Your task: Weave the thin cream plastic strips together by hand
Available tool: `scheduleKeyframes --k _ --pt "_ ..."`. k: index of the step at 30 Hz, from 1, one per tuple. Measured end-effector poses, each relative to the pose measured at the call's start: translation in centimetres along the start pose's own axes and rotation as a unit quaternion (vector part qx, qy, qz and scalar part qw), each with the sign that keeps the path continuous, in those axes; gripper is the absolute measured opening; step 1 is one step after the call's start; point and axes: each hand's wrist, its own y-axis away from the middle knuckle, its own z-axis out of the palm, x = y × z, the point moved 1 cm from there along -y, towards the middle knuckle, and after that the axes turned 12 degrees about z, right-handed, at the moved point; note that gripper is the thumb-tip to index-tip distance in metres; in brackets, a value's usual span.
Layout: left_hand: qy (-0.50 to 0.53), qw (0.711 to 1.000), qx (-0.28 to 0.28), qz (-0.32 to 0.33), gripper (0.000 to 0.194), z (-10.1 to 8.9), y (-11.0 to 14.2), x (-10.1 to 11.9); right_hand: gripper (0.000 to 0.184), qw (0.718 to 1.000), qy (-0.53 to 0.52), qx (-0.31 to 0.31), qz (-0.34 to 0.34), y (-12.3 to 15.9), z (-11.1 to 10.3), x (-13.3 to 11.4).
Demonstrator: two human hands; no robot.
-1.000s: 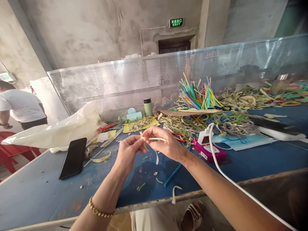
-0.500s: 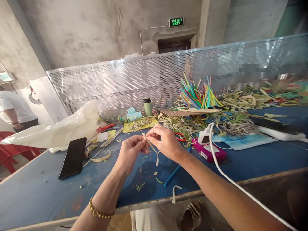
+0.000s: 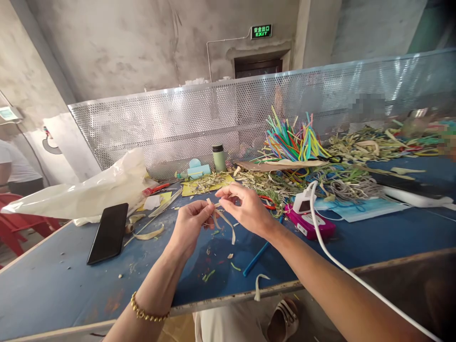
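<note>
Strips (image 3: 227,221) pinched by the left hand (image 3: 190,222) could be loosened by a slackened grip; any hold by the right hand (image 3: 247,209) cannot be told.

From afar I note part of the pale strip (image 3: 232,232) hidden by the left hand (image 3: 188,223), blue stick (image 3: 255,260) partly behind the wrist of the right hand (image 3: 249,211), person (image 3: 17,162) and red chair (image 3: 10,227) cut by the left edge, sandal (image 3: 285,319) and white cable (image 3: 311,206) cut below, far-right heap (image 3: 425,135) too blurred to read.
</note>
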Motion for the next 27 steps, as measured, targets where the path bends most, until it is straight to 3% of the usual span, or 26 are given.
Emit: scheduleKeyframes --k 5,7,9,11,14,16,22,27 --pt "0.028 0.999 0.029 -0.008 0.03 -0.4 -0.1 0.1 0.027 0.991 -0.087 0.043 0.088 -0.6 -0.8 0.8" --pt "0.036 0.998 0.05 -0.009 0.03 -0.6 -0.2 0.1 0.029 0.986 -0.064 0.122 0.092 -0.6 -1.3 0.7" --pt "0.033 0.997 0.072 -0.01 0.031 -0.8 -0.3 0.0 0.019 0.979 -0.009 0.196 0.046 -0.3 -1.7 0.2" --pt "0.021 0.996 0.086 -0.004 0.033 -0.8 -0.4 -0.1 0.011 0.988 0.028 0.152 -0.009 0.1 -1.4 -0.3" --pt "-0.002 0.995 0.095 0.012 0.032 -0.7 -0.4 -0.2 0.029 0.992 0.114 0.024 -0.046 0.4 -0.3 -0.5" --pt "-0.009 0.995 0.097 0.019 0.03 -0.5 -0.4 -0.1 0.03 0.987 0.153 -0.006 -0.046 0.3 0.5 -0.2" --pt "-0.017 0.996 0.084 0.015 0.03 0.0 -0.3 0.1 0.014 0.996 0.063 -0.046 0.049 -0.1 1.1 0.8" --pt "-0.051 0.993 0.105 0.022 0.032 -0.1 -0.3 -0.1 0.008 0.988 -0.003 -0.088 0.126 0.4 1.3 0.5"
